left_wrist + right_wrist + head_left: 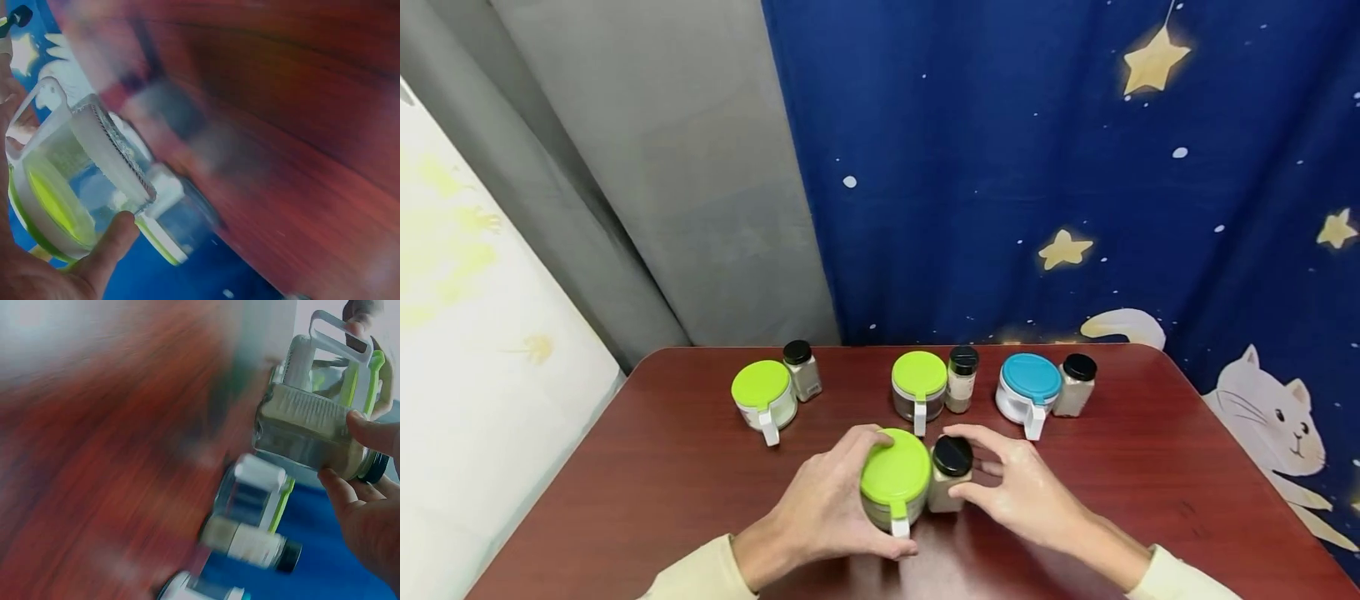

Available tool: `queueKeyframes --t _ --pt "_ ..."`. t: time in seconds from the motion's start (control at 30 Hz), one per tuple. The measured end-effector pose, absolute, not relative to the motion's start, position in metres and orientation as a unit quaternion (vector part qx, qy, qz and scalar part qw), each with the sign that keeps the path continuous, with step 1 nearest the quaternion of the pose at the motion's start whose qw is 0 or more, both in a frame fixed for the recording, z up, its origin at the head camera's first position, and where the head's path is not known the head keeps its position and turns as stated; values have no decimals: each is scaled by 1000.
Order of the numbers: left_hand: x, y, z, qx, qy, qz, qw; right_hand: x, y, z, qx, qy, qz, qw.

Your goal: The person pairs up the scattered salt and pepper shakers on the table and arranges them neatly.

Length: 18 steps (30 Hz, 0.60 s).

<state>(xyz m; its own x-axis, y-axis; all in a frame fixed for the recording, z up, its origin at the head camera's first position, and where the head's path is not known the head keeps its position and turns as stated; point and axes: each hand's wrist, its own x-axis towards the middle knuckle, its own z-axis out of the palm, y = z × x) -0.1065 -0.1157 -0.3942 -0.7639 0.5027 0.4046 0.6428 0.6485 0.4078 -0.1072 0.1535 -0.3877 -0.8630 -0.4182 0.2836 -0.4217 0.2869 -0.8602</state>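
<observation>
Left hand (823, 508) fingers grip the green-lidded jar (896, 481); right hand (1022, 487) fingers pinch the black-capped shaker (951, 475) just beside it. Three such pairs stand beyond the fingers; this fourth looks not yet released.

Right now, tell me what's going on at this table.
A person sits at a dark red table with both hands at its near edge. The left hand holds a lime-lidded jar by its side, and the right hand holds a black-capped shaker right beside it. Farther back stand three similar pairs: two green-lidded jars and a blue-lidded jar, each with its own small shaker next to it. The wrist views are blurred.
</observation>
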Motion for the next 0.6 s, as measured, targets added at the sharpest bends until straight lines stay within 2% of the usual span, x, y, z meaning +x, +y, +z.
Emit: queueKeyframes --t 0.17,0.4,0.6 --pt "-117 -80 -391 -349 -895 -255 114 -101 188 -389 223 -821 525 19" --pt "-127 -22 -401 -389 -886 -237 91 -94 240 -398 152 -837 526 11" --pt "-130 21 -410 -387 -892 -226 56 -92 280 -407 168 -844 505 61"
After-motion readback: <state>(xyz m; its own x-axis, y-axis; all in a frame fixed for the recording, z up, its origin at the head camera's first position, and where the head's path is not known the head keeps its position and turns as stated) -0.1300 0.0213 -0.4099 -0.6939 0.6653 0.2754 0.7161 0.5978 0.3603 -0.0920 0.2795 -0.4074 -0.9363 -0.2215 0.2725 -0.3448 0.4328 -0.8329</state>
